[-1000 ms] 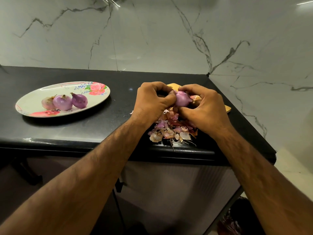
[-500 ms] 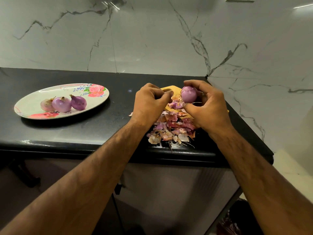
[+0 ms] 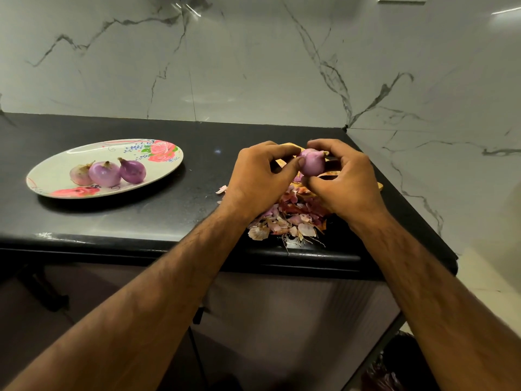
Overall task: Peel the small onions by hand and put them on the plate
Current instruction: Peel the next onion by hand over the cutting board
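Note:
A small purple onion [image 3: 312, 162] is held above the counter between both hands. My left hand [image 3: 260, 176] pinches its left side with thumb and fingertips. My right hand [image 3: 344, 176] grips it from the right and below. Under the hands lies a pile of onion skins [image 3: 287, 221], pink, red and pale. An oval plate [image 3: 56, 170] with pink flower prints sits at the left of the black counter. It holds three peeled onions [image 3: 105, 173] side by side.
The black counter [image 3: 197, 165] ends at a front edge just below the skin pile and at a right edge beside my right hand. A yellow-orange board [image 3: 287, 145] peeks out behind the hands. Marble wall [image 3: 253, 66] stands behind.
My left hand, which had come off the onion half a second ago, has returned and pinches it again. The onion sits a little lower and nearer the middle between both hands.

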